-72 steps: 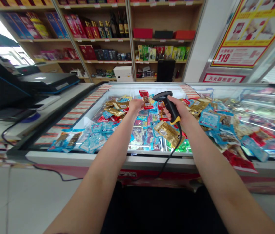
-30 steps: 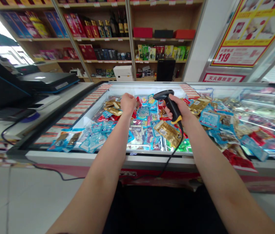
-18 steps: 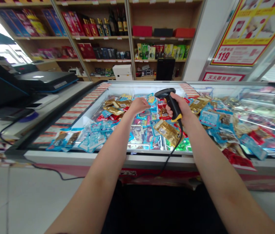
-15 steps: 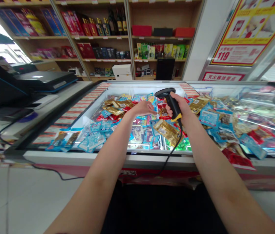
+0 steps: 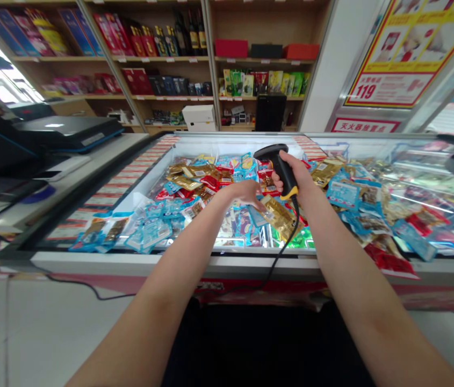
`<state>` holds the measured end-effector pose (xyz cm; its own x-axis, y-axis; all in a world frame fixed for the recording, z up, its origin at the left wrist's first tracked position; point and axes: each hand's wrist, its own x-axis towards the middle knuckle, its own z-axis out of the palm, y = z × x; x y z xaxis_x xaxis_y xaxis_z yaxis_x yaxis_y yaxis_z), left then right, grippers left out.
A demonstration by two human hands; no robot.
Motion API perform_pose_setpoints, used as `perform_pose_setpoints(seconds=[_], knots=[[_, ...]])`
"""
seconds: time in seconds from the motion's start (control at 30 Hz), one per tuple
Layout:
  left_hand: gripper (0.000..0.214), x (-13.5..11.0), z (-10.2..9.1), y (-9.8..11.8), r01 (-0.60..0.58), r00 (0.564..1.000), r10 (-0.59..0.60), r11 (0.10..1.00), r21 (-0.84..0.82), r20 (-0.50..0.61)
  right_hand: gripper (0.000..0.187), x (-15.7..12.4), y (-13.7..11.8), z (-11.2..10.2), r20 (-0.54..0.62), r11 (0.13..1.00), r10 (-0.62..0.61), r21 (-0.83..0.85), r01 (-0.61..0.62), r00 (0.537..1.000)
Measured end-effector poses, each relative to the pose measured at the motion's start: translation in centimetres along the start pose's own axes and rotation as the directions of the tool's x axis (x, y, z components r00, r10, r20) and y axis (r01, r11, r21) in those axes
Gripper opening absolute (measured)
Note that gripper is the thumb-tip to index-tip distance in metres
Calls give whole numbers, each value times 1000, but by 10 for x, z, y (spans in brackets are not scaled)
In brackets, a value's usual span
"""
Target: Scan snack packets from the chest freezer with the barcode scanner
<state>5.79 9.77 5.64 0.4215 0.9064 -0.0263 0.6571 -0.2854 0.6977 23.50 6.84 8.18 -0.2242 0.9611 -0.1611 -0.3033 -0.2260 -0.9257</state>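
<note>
My right hand [image 5: 296, 173] is wrapped round the grip of a black and yellow barcode scanner [image 5: 285, 169], its head toward the left. The scanner's cable [image 5: 280, 255] runs down over the freezer edge. My left hand [image 5: 247, 192] reaches to the upper left end of a gold snack packet [image 5: 282, 219], thumb and fingers apart; whether it touches the packet I cannot tell. That packet lies tilted below the scanner. Around both hands, blue, red and gold snack packets are heaped on the glass top of a chest freezer [image 5: 138, 258].
More packets [image 5: 343, 194] spread to the right, and two blue ones [image 5: 101, 231] lie near the front left corner. A counter [image 5: 114, 156] with a dark flat device [image 5: 69, 131] stands at left. Stocked shelves [image 5: 162, 59] rise behind. The cable also loops at front left.
My left hand has moved right and slightly down, to the gold packet, its fingers spreading from a curl. The scanner stays in my right hand. The view has shifted slightly.
</note>
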Motion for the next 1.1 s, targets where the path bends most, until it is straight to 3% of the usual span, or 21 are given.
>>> perform_pose_setpoints(seconds=[0.1,0.23,0.43,0.7,0.8,0.93,1.03,1.1], knots=[[32,5,-1,-2,-69,994,58,990,122,97,47,-1,0,1,-10,1000,-9,-2,9,1000],[32,10,-6,-8,-45,999,44,997,65,23,48,-2,0,1,0,1000,-10,9,10,1000],[21,12,-11,-14,114,989,-134,962,-246,-66,47,1,2,-1,39,998,-31,55,28,999],[11,26,2,-15,8,958,-188,770,-637,-216,53,3,2,-4,13,996,-50,69,49,999],[20,30,16,-18,-5,966,-146,815,-580,-213,50,3,1,-4,-13,993,-73,88,74,997],[31,30,27,-17,-40,980,-26,947,-319,-198,50,4,0,-5,-30,991,-94,90,96,995],[52,24,28,-10,5,983,-45,976,-217,-180,49,6,1,-7,-25,990,-100,93,102,995],[70,21,27,-5,40,987,-81,961,-275,-137,49,6,1,-8,-26,991,-96,95,98,995]])
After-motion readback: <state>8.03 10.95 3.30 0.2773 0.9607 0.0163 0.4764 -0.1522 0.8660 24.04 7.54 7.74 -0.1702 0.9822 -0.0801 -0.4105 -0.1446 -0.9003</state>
